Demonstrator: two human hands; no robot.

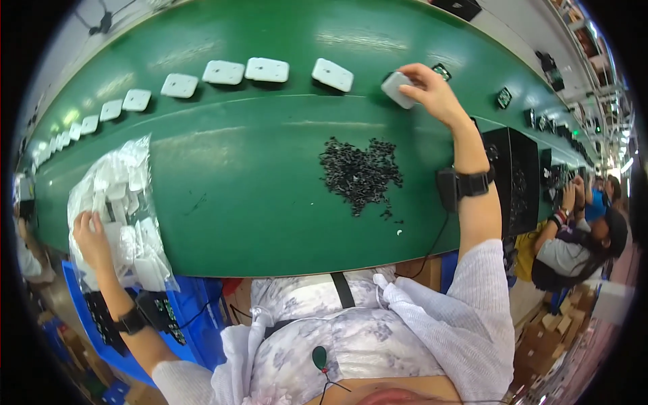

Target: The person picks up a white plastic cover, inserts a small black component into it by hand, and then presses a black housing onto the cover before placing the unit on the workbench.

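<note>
My right hand is closed on a whitish, rounded-square plastic cover, held over the green table. The fingers pinch it from its right side, and a dark edge shows behind it. At the left, my left hand lies on a clear plastic bag of white plastic pieces, its fingers apart. Whether a fingertip touches a single piece is too unclear to tell. Between the hands, nearer the right one, spreads a pile of small black parts.
A row of white covers curves along the far side leftward. Circuit boards lie at the far right. A black box stands right of my forearm, a blue bin below the bag. Another person works at the right.
</note>
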